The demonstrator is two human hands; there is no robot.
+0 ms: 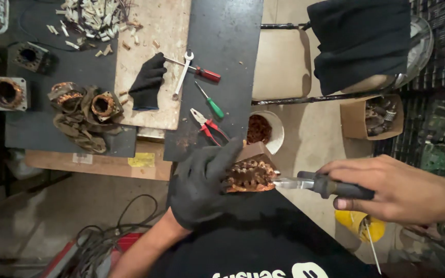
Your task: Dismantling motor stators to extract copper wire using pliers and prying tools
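Note:
My left hand, in a black glove, grips a rusty brown motor stator with copper windings, held over my lap. My bare right hand holds a tool with a dark handle; its metal tip touches the stator's right side. Both hands are close in front of my black shirt.
On the dark bench lie red-handled pliers, a green screwdriver, a red screwdriver, a wrench, a black glove, other stators and cut scraps. A white bowl of copper wire, a chair and a cardboard box stand to the right.

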